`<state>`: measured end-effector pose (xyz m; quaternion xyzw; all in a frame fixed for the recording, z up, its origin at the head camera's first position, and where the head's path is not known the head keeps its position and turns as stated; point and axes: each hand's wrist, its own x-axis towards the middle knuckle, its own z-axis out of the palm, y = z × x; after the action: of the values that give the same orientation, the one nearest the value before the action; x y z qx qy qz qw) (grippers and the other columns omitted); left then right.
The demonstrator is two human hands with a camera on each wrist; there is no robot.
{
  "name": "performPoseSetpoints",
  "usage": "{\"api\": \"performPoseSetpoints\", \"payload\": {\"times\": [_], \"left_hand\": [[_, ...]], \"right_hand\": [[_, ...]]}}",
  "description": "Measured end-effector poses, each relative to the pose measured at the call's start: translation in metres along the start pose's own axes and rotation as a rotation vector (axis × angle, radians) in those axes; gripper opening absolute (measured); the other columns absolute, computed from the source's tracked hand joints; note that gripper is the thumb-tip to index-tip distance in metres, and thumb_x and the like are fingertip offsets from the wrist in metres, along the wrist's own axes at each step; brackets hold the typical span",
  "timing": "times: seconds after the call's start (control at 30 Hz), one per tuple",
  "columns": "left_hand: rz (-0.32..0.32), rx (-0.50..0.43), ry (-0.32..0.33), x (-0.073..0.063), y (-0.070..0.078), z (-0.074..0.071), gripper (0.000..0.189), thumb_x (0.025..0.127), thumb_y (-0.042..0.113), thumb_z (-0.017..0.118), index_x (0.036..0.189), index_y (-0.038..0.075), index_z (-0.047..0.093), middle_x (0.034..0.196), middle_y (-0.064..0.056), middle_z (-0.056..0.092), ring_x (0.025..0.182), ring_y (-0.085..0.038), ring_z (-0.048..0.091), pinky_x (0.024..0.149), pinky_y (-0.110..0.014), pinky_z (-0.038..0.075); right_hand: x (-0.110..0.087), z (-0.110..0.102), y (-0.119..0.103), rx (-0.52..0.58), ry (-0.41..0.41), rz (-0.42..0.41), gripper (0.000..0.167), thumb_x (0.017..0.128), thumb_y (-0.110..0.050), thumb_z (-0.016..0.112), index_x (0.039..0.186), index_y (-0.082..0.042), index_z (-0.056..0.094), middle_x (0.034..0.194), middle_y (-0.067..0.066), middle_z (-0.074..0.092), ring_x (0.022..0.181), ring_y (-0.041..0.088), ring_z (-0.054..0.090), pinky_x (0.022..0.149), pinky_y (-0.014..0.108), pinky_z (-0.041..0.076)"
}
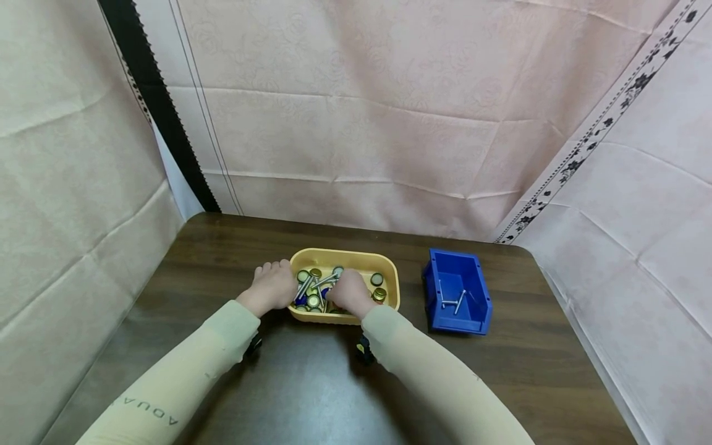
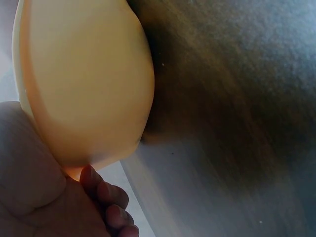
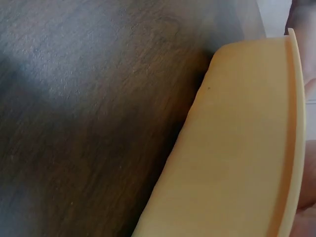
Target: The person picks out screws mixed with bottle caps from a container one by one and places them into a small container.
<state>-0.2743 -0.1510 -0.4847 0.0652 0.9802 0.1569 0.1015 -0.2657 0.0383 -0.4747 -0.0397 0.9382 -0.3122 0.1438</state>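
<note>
A yellow plastic tray [image 1: 356, 257] holds metal bolts [image 1: 304, 287] and several bottle caps [image 1: 377, 279], some with blue sides. At the tray's left end, my left hand [image 1: 272, 285] grips the rim; the left wrist view has its fingers [image 2: 111, 195] curled at the tray's end wall [image 2: 89, 84]. My right hand [image 1: 350, 292] reaches down inside the tray among the bolts and caps. Its fingertips are hidden in the head view. In the right wrist view the tray's side wall [image 3: 237, 143] covers most of that hand, so what it touches cannot be seen.
To the right of the tray stands a blue bin [image 1: 453, 262] with a few bolts [image 1: 459, 301] lying in it. Both containers are on a dark wooden table [image 1: 311, 383]. Pale cloth [image 1: 356, 142] hangs behind the table and at both sides.
</note>
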Motion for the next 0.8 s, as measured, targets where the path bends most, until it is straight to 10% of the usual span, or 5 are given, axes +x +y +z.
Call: {"api": "performPoseSetpoints", "payload": {"times": [0.4,0.8], "left_hand": [[0.006,0.007,0.001,0.001,-0.001,0.002,0.024,0.098,0.021,0.038,0.102,-0.001,0.045,0.091,-0.016,0.047,0.089,-0.034,0.040,0.085,-0.050,0.030],[-0.005,0.009,0.002,0.000,0.000,0.001,0.024,0.098,0.022,0.037,0.101,-0.001,0.045,0.090,-0.015,0.047,0.089,-0.034,0.041,0.085,-0.049,0.030]], "right_hand": [[0.002,0.004,-0.007,-0.208,0.051,0.001,0.050,0.083,-0.019,0.075,0.049,-0.016,0.039,0.046,-0.005,0.030,0.042,0.012,0.035,0.046,0.027,0.036],[0.003,0.002,0.005,0.076,-0.020,0.058,0.041,0.086,-0.010,0.068,0.049,-0.012,0.050,0.043,0.001,0.045,0.038,0.014,0.037,0.044,0.028,0.035]]}}
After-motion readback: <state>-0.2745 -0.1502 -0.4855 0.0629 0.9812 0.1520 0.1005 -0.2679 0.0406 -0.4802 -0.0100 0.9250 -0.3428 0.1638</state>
